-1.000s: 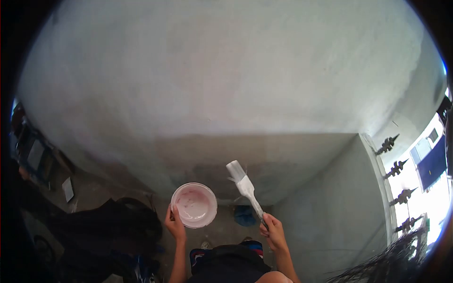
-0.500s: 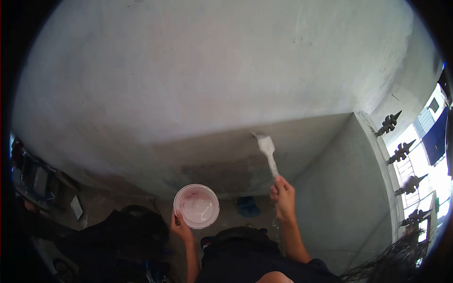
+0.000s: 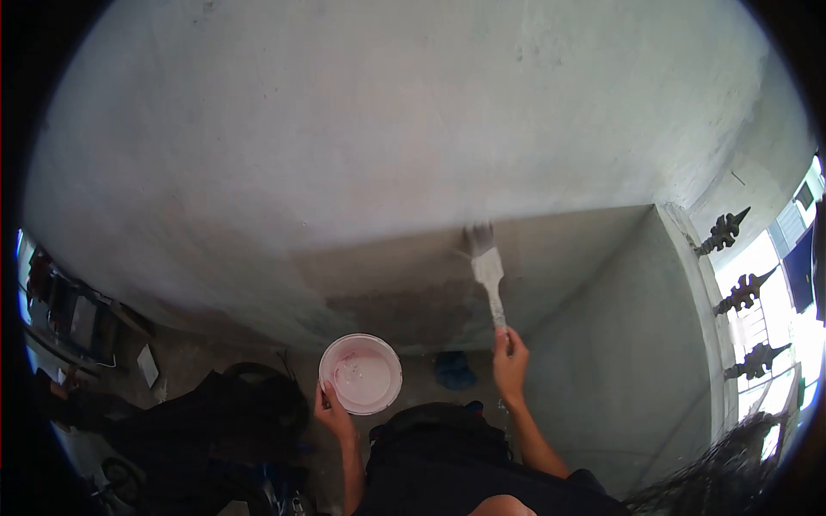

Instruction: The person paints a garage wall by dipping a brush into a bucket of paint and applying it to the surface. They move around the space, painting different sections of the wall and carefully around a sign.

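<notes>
My right hand (image 3: 510,354) is closed round the lower end of the handle of a white-stained brush (image 3: 488,268). The dark bristles point up and lie against the grey wall (image 3: 413,129), near the upper edge of a darker brownish band. Lower and to the left, my left hand (image 3: 333,409) grips the rim of a round pinkish-white bucket (image 3: 361,374), its fingers partly hidden by the bucket. Pale liquid and a few reddish marks show inside.
Spiked metal finials (image 3: 747,291) top the low side wall (image 3: 637,344) at the right. A blue cloth-like item (image 3: 454,370) lies on the floor. Dark covered items (image 3: 232,413) and a flat pale piece (image 3: 148,366) are at the lower left.
The brush has moved slightly up the wall and now stands more upright, its bristles spread. My view has shifted a little; the bucket stays nearly in place.
</notes>
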`<state>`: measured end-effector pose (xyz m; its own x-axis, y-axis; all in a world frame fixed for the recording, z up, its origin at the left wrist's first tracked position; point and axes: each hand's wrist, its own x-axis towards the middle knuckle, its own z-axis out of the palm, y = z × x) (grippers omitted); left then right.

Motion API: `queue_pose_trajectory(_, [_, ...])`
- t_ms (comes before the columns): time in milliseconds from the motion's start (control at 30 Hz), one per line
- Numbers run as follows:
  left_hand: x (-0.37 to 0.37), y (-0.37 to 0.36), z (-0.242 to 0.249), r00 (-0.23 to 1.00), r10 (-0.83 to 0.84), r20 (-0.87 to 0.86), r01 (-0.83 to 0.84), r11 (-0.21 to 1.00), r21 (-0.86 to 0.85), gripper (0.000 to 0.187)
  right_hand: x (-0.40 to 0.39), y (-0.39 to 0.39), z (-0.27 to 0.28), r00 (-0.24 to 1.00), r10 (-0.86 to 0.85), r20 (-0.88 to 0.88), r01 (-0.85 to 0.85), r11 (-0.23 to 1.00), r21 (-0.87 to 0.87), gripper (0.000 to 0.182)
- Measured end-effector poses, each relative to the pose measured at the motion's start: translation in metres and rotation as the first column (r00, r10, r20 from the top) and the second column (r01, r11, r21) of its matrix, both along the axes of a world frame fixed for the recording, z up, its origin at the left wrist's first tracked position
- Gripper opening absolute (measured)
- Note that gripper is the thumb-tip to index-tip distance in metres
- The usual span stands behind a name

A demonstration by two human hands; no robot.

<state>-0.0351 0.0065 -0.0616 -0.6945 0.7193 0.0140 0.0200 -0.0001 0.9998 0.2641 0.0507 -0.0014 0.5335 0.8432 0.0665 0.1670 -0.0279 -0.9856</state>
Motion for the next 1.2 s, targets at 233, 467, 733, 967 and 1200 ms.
queue_pose_trajectory(233, [-0.011, -0.007, 0.001, 0.999, 0.049, 0.021, -0.049, 0.998, 0.034, 0.04, 0.003, -0.011, -0.134, 0.934, -0.095, -0.345, -0.072, 0.894, -0.441, 0.033])
queue_pose_trajectory(467, [-0.026, -0.013, 0.002, 0.999, 0.049, -0.007, -0.049, 0.998, 0.044, 0.04, 0.01, -0.009, -0.074, 0.883, -0.033, -0.468, -0.131, 0.941, -0.313, 0.03])
queue_pose_trajectory(733, [-0.056, -0.026, -0.005, 1.0, -0.022, 0.012, 0.021, 0.999, 0.035, 0.043, -0.005, -0.021, 0.07, 0.876, 0.133, -0.464, -0.138, 0.99, 0.024, 0.031])
queue_pose_trajectory(967, [-0.085, -0.04, -0.016, 0.998, -0.001, 0.057, -0.002, 0.999, 0.051, 0.044, -0.034, -0.005, 0.034, 0.976, 0.028, -0.218, 0.006, 0.988, 0.154, 0.033])
queue_pose_trajectory(1200, [-0.13, -0.065, 0.001, 1.0, 0.004, 0.02, -0.005, 0.999, 0.048, 0.041, -0.065, 0.008, -0.216, 0.979, -0.159, 0.126, 0.178, 0.97, -0.163, 0.039])
